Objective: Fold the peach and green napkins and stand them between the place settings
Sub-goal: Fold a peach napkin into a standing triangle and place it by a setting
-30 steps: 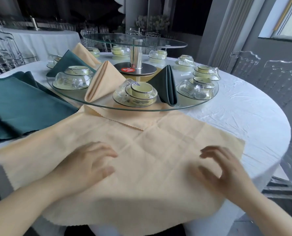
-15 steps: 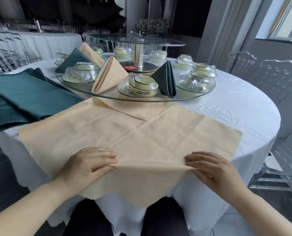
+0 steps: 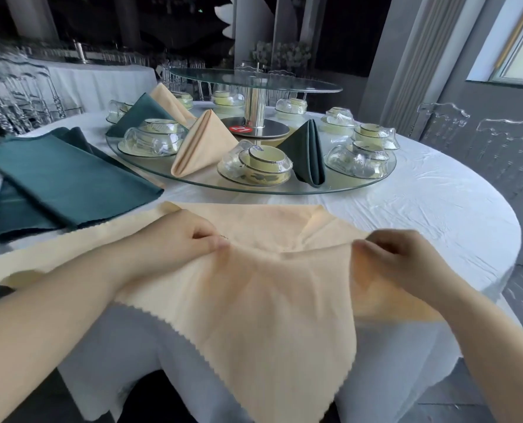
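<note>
Left hand (image 3: pixel 174 239) and right hand (image 3: pixel 403 261) pinch one edge of the peach napkin (image 3: pixel 269 300) — its corner hangs toward the person, apparently off the table (image 3: pixel 437 215).

Glass turntable (image 3: pixel 284 190): clear. Open napkin (image 3: pixel 269 315) in front of it: plain peach, zigzag-cut edge. Flat napkins (image 3: pixel 58 181) left of it: plain dark green. On it: peach standing napkin (image 3: pixel 202 148); dark green standing napkin (image 3: pixel 307 154); bowl (image 3: pixel 265 158), pale yellow with a dark rim line; tag (image 3: pixel 241 129), red with white figures. Tablecloth (image 3: pixel 422 215) beneath it: white.
</note>
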The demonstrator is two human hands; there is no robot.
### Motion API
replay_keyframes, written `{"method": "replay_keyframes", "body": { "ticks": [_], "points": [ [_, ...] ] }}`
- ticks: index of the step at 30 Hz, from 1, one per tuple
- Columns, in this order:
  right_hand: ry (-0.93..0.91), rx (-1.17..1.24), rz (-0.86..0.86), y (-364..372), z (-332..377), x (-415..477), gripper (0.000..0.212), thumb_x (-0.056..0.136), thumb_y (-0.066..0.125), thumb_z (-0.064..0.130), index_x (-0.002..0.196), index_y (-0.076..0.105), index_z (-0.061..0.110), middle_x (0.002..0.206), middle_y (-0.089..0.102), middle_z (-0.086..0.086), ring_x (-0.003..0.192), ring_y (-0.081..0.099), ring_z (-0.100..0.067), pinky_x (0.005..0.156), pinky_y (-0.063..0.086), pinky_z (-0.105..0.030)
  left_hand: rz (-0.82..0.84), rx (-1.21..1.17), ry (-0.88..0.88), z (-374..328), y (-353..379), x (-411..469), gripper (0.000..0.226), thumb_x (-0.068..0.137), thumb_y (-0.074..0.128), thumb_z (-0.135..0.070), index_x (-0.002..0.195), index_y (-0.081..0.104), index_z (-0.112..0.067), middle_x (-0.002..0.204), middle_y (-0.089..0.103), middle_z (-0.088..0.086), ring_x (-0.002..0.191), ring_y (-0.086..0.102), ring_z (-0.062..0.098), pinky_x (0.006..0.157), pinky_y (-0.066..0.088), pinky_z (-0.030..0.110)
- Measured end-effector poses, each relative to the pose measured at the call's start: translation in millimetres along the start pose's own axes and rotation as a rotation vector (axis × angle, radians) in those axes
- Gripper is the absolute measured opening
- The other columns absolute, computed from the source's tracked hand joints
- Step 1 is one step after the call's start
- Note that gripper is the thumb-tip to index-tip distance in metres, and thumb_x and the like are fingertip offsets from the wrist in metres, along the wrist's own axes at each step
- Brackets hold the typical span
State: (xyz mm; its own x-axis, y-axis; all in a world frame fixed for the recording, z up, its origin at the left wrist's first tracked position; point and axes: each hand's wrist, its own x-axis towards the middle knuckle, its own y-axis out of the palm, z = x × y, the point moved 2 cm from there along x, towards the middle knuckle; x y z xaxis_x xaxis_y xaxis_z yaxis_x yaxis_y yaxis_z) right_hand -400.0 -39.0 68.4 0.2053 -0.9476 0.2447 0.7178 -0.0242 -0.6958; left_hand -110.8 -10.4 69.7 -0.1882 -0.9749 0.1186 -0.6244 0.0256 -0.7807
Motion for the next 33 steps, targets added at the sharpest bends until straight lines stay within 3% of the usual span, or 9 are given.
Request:
{"method": "replay_keyframes", "body": {
  "ticks": [5,9,12,14,17,20,25,29,33],
  "points": [
    [0.227,-0.467,0.089,35,-25,53,0.015,0.086,0.056,0.027,0.099,0.059,0.019,0.097,0.061,-0.001,0.088,0.053,-0.018,0.072,0.038,-0.026,0.03,0.197,-0.177,26,25,50,0.018,0.086,0.059,-0.034,0.071,0.061,-0.027,0.087,0.064,-0.006,0.089,0.057,0.015,0.081,0.045,0.031],
    [-0.261,-0.282,0.031,45,-8,36,0.046,0.079,0.056,0.043,0.121,0.055,0.024,0.127,0.052,0.002,0.124,0.042,-0.019,0.101,0.028,-0.025,-0.031,0.106,-0.114,38,35,61,0.015,0.082,0.065,-0.025,0.097,0.063,-0.023,0.094,0.05,-0.012,0.095,0.051,0.01,0.087,0.041,0.024],
    [-0.492,-0.093,0.413,53,9,3,0.075,0.065,0.043,0.08,0.129,0.036,0.041,0.137,0.035,0.017,0.133,0.022,0.001,0.111,0.01,-0.015,0.003,0.11,-0.051,43,35,63,0.032,0.084,0.063,-0.024,0.116,0.061,-0.019,0.104,0.047,-0.01,0.114,0.044,0.011,0.099,0.033,0.022],
    [-0.539,-0.216,0.517,58,4,-9,0.091,0.053,0.048,0.082,0.132,0.025,0.044,0.142,0.025,0.022,0.136,0.009,0.005,0.111,-0.004,-0.013,0.045,0.165,-0.048,43,33,64,0.033,0.087,0.059,-0.031,0.118,0.059,-0.024,0.109,0.047,-0.011,0.121,0.038,0.013,0.104,0.027,0.023],
    [-0.699,-0.486,0.405,72,-2,-17,0.075,0.055,0.047,0.072,0.124,0.04,0.041,0.134,0.046,0.016,0.129,0.031,-0.003,0.112,0.021,-0.029,0.062,0.349,-0.023,36,31,71,0.037,0.09,0.046,-0.046,0.122,0.055,-0.03,0.123,0.049,-0.009,0.123,0.035,0.013,0.104,0.024,0.025],
    [-0.672,-0.344,0.371,79,-2,-14,0.047,0.071,0.048,0.066,0.11,0.052,0.04,0.119,0.06,0.013,0.114,0.048,-0.004,0.093,0.047,-0.03,0.087,0.443,0.011,28,36,79,0.044,0.088,0.047,-0.05,0.128,0.049,-0.032,0.131,0.044,-0.01,0.127,0.031,0.012,0.104,0.021,0.024],
    [-0.668,-0.229,0.32,74,4,-8,0.037,0.091,0.036,0.052,0.096,0.067,0.033,0.113,0.065,0.011,0.106,0.057,-0.006,0.085,0.049,-0.023,0.087,0.13,-0.028,36,42,92,0.034,0.077,0.072,-0.033,0.109,0.066,-0.025,0.107,0.049,-0.014,0.119,0.04,0.009,0.103,0.034,0.025],
    [-0.593,-0.098,0.354,73,4,0,0.054,0.092,0.034,0.053,0.087,0.071,0.013,0.105,0.069,0.009,0.105,0.057,-0.002,0.086,0.047,-0.019,0.045,-0.066,-0.032,40,40,98,0.016,0.077,0.072,-0.012,0.093,0.071,-0.014,0.091,0.051,-0.013,0.103,0.051,0.009,0.085,0.033,0.002],
    [-0.432,0.017,0.375,68,2,7,0.073,0.085,0.029,0.066,0.084,0.067,0.003,0.084,0.068,-0.006,0.081,0.062,-0.016,0.071,0.048,-0.031,0.072,-0.066,-0.024,47,42,101,0.019,0.077,0.072,-0.013,0.095,0.07,-0.02,0.096,0.048,-0.017,0.113,0.05,0.015,0.105,0.036,0.029]
  ]
}}
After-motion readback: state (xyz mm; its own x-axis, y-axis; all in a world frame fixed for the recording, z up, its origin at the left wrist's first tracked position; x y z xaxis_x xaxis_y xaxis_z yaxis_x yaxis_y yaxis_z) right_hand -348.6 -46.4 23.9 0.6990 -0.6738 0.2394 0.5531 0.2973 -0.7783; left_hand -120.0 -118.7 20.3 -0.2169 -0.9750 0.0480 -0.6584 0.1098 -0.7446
